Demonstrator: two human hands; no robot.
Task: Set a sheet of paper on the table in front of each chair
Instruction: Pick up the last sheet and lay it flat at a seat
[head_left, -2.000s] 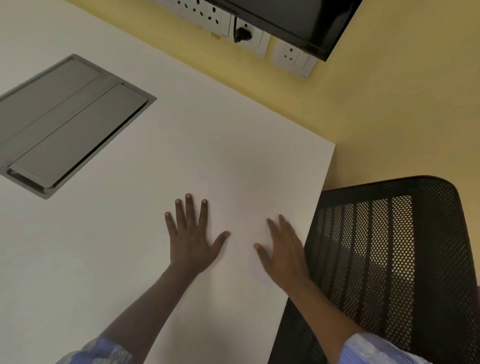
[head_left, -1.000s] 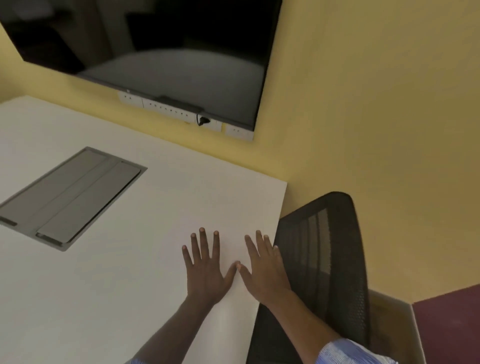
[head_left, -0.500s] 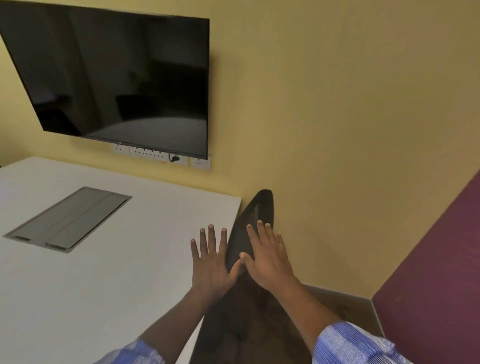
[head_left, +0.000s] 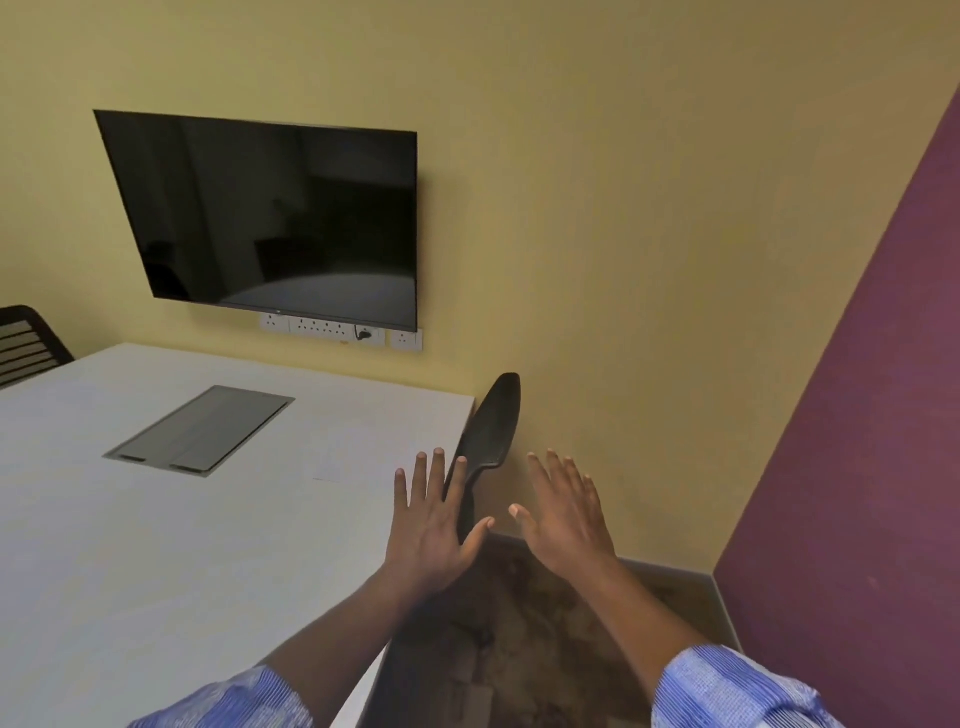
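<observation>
Paper sheet (head_left: 345, 451) is lying flat on the white table (head_left: 156, 545), just beyond the left hand's fingertips and slightly to their left, faint against the tabletop. It is sitting at the table's edge in front of the near chair (head_left: 488, 431), whose black mesh back is showing edge-on between the two hands and past them. Left hand (head_left: 434, 525) is hovering over the table's edge, fingers spread wide, gripping nothing. Right hand (head_left: 563, 512) is hovering off the table, over the floor, equally open and empty.

Judgement: this place is looking finished. A second chair (head_left: 26, 340) is showing far to the left of the left hand, across the table; no sheet is visible before it. Neither hand is carrying spare paper, so more would need fetching. Other seats are out of view.
</observation>
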